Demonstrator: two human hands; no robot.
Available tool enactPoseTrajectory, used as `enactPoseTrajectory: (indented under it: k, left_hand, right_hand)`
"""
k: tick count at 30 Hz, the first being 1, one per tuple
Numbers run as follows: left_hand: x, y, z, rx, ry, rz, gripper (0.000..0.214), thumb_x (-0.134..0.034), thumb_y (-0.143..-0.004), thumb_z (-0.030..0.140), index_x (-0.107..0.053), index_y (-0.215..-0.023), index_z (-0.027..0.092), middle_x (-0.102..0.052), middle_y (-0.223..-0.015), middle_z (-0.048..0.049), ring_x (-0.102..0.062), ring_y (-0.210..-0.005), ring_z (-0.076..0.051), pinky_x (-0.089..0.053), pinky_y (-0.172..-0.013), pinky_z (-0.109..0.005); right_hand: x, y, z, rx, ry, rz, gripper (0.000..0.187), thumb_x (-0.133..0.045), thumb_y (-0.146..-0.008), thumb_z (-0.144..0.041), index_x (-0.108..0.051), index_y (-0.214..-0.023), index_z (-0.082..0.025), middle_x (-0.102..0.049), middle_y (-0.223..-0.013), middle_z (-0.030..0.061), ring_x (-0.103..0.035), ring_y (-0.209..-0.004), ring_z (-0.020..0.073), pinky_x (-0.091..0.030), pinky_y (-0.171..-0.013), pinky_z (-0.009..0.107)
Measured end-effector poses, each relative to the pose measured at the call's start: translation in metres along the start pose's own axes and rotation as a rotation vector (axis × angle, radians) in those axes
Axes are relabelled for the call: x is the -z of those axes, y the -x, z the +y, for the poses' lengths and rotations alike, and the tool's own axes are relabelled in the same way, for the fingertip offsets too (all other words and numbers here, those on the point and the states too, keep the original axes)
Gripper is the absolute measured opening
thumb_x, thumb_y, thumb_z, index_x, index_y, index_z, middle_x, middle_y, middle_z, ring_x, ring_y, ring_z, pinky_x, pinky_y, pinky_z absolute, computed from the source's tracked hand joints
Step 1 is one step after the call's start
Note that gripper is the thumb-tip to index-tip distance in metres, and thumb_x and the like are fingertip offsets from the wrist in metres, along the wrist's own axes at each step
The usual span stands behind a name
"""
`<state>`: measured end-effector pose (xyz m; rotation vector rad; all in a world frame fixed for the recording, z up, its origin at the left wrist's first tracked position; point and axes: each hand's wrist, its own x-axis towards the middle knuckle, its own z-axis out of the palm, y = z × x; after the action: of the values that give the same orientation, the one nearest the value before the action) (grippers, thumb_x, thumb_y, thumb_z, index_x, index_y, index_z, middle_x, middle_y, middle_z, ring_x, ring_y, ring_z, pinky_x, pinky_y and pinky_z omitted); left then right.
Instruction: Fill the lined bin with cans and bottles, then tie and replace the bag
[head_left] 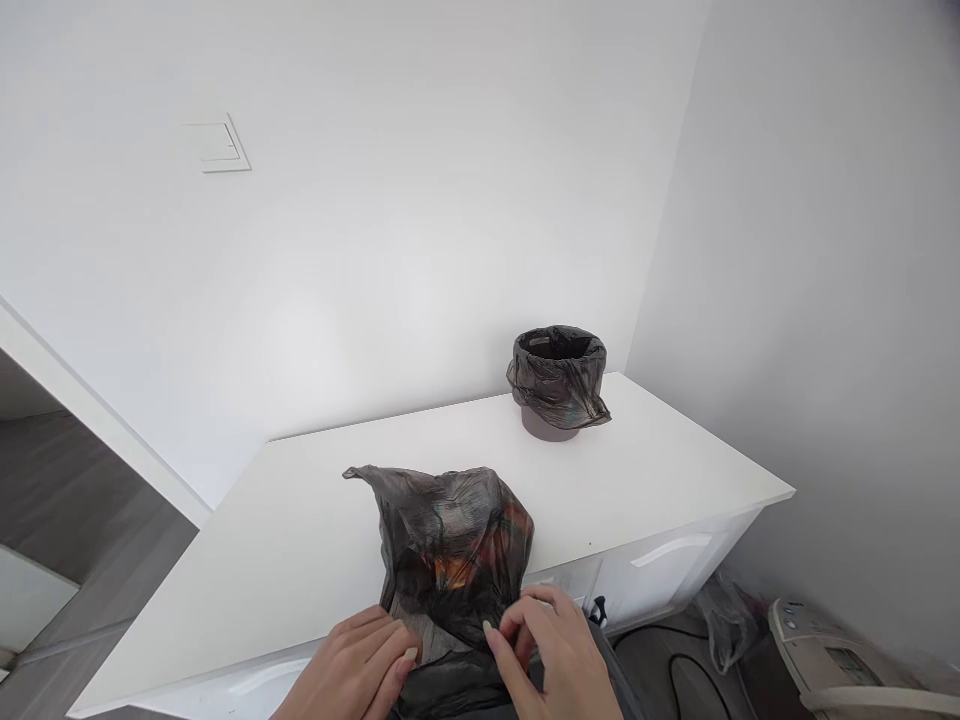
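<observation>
A thin black plastic garbage bag (461, 505) with colourful contents showing through lies at the front edge of the white tabletop, its mouth toward me. My left hand (360, 662) grips the bag's near left edge, fingers curled over the film. On the other side, my right hand (551, 645) pinches the near right edge between thumb and fingers. Part of the bag hangs between the hands below the table edge. Farther back stands a small brown trash can (550, 424), with a black bag liner (559, 385) folded over its rim.
The white table (315, 510) stands against the wall, with drawers beneath its front. A light switch (217, 143) is on the wall. At lower right are a beige appliance (847, 655), a clear plastic bag (724, 620) and a black cable (694, 665) on the floor.
</observation>
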<state>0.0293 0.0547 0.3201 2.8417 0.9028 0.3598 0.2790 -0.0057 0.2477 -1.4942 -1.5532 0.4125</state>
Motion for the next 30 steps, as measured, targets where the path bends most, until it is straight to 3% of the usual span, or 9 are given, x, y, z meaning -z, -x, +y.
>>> enactPoseTrajectory:
  k: [2,4,7,9,13,18,21,24,30]
  left_hand:
    - [-0.003,0.009,0.001,0.065,-0.059,-0.082,0.036,-0.029,-0.107,0.029,-0.063,-0.098,0.027,-0.063,-0.070,-0.0025,-0.061,-0.060,-0.018,-0.050,-0.066,-0.030]
    - [-0.009,0.014,0.000,0.182,-0.172,-0.184,0.037,-0.028,-0.107,0.029,-0.063,-0.119,0.027,-0.060,-0.063,-0.0010,-0.061,-0.053,-0.021,-0.047,-0.059,-0.030]
    - [-0.015,0.016,-0.003,0.376,-0.341,-0.321,0.051,-0.022,-0.106,0.025,-0.045,-0.150,0.018,-0.061,-0.058,-0.0021,-0.065,-0.053,-0.029,-0.044,-0.053,-0.034]
    - [-0.015,0.012,-0.005,0.434,-0.380,-0.363,0.054,-0.020,-0.106,0.025,-0.039,-0.155,0.014,-0.064,-0.060,-0.0041,-0.068,-0.057,-0.032,-0.044,-0.053,-0.036]
    - [-0.005,-0.003,-0.007,0.393,-0.311,-0.222,0.047,-0.027,-0.105,0.027,-0.055,-0.142,0.023,-0.074,-0.087,-0.0089,-0.073,-0.074,-0.028,-0.051,-0.063,-0.037]
    - [-0.001,-0.023,-0.016,0.233,-0.207,-0.010,0.043,-0.044,-0.097,0.018,-0.060,-0.136,0.025,-0.069,-0.126,-0.0122,-0.066,-0.114,-0.030,-0.056,-0.092,-0.043]
    - [0.000,-0.032,-0.022,0.165,-0.198,-0.012,0.050,-0.051,-0.092,0.018,-0.057,-0.141,0.026,-0.064,-0.138,-0.0117,-0.058,-0.128,-0.032,-0.051,-0.106,-0.049]
    - [0.005,-0.040,-0.026,0.172,-0.188,-0.060,0.045,-0.050,-0.096,0.022,-0.057,-0.140,0.024,-0.065,-0.136,-0.0116,-0.059,-0.126,-0.032,-0.050,-0.107,-0.050]
    - [0.001,-0.045,-0.045,0.304,-0.338,-0.156,0.044,-0.041,-0.096,0.013,-0.060,-0.135,0.018,-0.072,-0.121,-0.0165,-0.069,-0.109,-0.033,-0.051,-0.096,-0.048]
  right_hand:
    - [-0.004,-0.015,-0.001,0.044,0.048,-0.092,0.015,-0.065,-0.097,-0.042,-0.063,-0.087,-0.031,-0.063,-0.063,-0.0002,-0.069,-0.077,0.0274,-0.055,-0.073,0.039]
    - [-0.010,-0.029,-0.004,0.036,0.132,-0.126,0.012,-0.069,-0.093,-0.040,-0.063,-0.095,-0.030,-0.063,-0.061,-0.0017,-0.068,-0.073,0.0270,-0.051,-0.068,0.036]
    - [-0.020,-0.046,-0.006,-0.027,0.255,-0.170,0.022,-0.076,-0.087,-0.038,-0.063,-0.102,-0.028,-0.062,-0.058,-0.0027,-0.068,-0.068,0.0279,-0.042,-0.060,0.032]
    - [-0.024,-0.052,-0.004,-0.041,0.281,-0.220,0.024,-0.076,-0.086,-0.040,-0.065,-0.103,-0.027,-0.062,-0.058,-0.0027,-0.066,-0.061,0.0263,-0.033,-0.054,0.029]
    - [-0.024,-0.054,0.004,-0.012,0.218,-0.260,0.010,-0.068,-0.091,-0.038,-0.066,-0.092,-0.028,-0.063,-0.058,-0.0026,-0.064,-0.060,0.0224,-0.025,-0.052,0.027]
    - [-0.019,-0.055,0.013,-0.064,-0.044,-0.265,0.028,-0.053,-0.099,-0.049,-0.063,-0.086,-0.026,-0.055,-0.053,-0.0049,-0.055,-0.054,0.0181,-0.032,-0.054,0.026]
    - [-0.015,-0.066,0.023,-0.107,-0.301,-0.267,0.044,-0.047,-0.099,-0.063,-0.059,-0.080,-0.025,-0.045,-0.048,-0.0073,-0.045,-0.046,0.0146,-0.035,-0.053,0.027]
    - [-0.009,-0.087,0.038,-0.190,-0.478,-0.214,0.056,-0.045,-0.092,-0.078,-0.057,-0.079,-0.025,-0.044,-0.048,-0.0071,-0.038,-0.040,0.0131,-0.030,-0.045,0.027]
    - [0.003,-0.136,0.094,-0.292,-0.512,0.043,0.064,-0.052,-0.081,-0.087,-0.058,-0.079,-0.024,-0.044,-0.047,-0.0065,-0.042,-0.044,0.0146,-0.036,-0.048,0.028]
